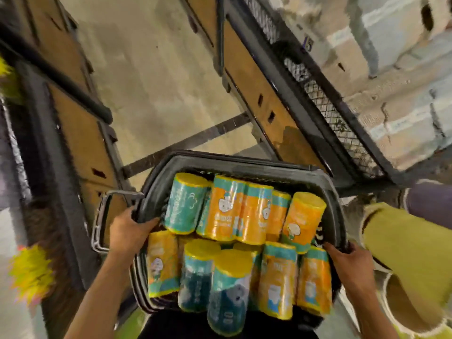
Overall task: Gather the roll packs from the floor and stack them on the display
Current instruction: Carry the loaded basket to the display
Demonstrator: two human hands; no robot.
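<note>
Head view: concrete floor lies beyond the basket, with cardboard boxes to its left and a mesh panel to its right. Basket is dark plastic, packed with orange and teal roll packs, several leaning. Left hand curls over the basket's left rim; right hand grips its right rim.

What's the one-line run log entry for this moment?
state: basket held up | left hand: grips left rim | right hand: grips right rim | load: roll packs piled inside
</note>
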